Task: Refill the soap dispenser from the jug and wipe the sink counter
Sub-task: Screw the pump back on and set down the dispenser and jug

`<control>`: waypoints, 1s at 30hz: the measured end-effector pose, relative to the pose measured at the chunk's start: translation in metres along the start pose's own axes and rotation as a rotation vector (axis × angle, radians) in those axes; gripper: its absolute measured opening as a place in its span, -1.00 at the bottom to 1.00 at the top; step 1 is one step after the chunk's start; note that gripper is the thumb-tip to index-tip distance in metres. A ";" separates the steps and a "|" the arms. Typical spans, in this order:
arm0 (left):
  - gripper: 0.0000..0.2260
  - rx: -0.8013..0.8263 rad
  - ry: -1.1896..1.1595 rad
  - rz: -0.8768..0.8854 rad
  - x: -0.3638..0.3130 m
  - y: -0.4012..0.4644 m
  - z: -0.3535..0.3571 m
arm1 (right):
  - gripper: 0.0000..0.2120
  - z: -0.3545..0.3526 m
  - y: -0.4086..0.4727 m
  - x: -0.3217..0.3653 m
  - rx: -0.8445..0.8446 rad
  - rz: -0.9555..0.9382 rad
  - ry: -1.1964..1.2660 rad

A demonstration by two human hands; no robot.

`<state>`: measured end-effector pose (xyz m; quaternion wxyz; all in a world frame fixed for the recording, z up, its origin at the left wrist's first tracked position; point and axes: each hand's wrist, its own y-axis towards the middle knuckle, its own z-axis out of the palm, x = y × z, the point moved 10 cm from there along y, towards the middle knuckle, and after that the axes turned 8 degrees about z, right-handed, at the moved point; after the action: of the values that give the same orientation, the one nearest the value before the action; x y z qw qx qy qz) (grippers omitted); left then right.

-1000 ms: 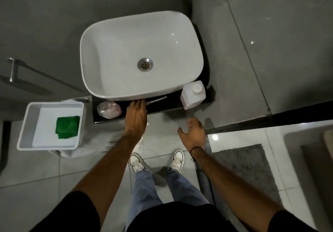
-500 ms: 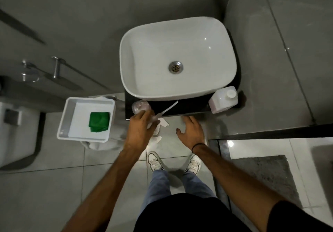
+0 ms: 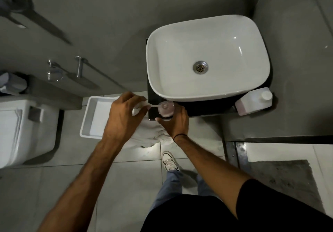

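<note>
While gripping the dispenser (image 3: 165,109), right hand (image 3: 175,123); left hand (image 3: 124,116) pinching its pump (image 3: 142,106).

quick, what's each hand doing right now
Left hand: closed on the pump head, its tube reaching toward the dispenser.
Right hand: closed around the soap dispenser on the counter.

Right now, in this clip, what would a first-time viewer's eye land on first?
Probably the big white basin on the dark counter at upper right. Just below its front edge, the right hand steadies the clear soap dispenser bottle while the left hand holds the pump head with its tube. The capped white jug stands at the counter's right end.
</note>
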<state>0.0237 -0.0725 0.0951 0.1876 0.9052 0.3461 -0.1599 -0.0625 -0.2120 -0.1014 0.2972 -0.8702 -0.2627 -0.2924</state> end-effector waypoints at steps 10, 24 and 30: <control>-0.87 0.209 -0.079 0.116 -0.010 0.029 0.052 | -0.49 -0.010 0.005 0.009 -0.123 -0.019 0.048; -0.61 0.494 -0.032 0.368 -0.057 0.017 0.102 | -0.36 -0.044 -0.012 0.004 0.011 -0.263 -0.274; -0.49 0.404 -0.059 0.019 -0.046 0.012 0.097 | -0.40 -0.065 -0.018 -0.001 0.049 -0.348 -0.292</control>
<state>-0.0164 -0.1506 0.0324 0.0137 0.9226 0.2930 -0.2507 -0.0973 -0.2437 -0.0530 0.2221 -0.8375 -0.4558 -0.2037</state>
